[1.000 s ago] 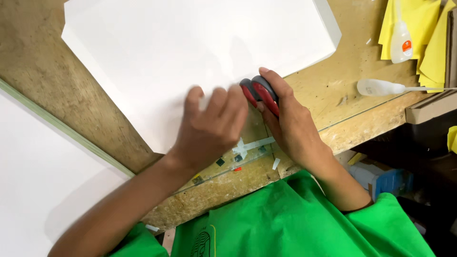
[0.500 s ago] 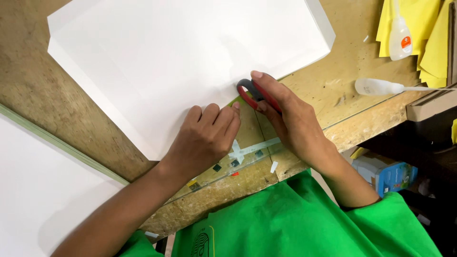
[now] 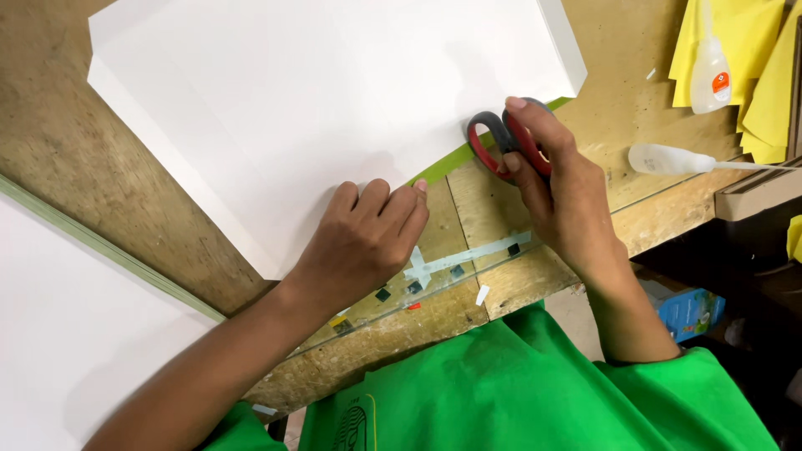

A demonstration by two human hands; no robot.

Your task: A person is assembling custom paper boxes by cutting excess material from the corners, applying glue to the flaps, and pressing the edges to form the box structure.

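I look down from the head camera at a worn wooden workbench (image 3: 117, 175). A large white sheet (image 3: 317, 92) lies across it, with a thin green strip (image 3: 443, 169) showing under its near edge. My left hand (image 3: 363, 242) rests palm down with the fingers (image 3: 393, 205) close together and gripping nothing; their tips press flat on the sheet's near edge, and the green strip runs just past the forefinger's tip. My right hand (image 3: 560, 192) is closed on a pair of scissors with red and grey handles (image 3: 501, 142); the thumb and fingers pass through or around the loops, and the blades are hidden, so I cannot tell whether they are apart. The handles sit at the sheet's near edge, just beyond my right fingertips, touching the green strip. Beyond the right knuckles, well apart, lie a clear glue bottle (image 3: 710, 63) on yellow paper (image 3: 764, 83) and a clear nozzle-tipped tube (image 3: 668, 159). A green shirt (image 3: 518, 392) fills the near foreground.
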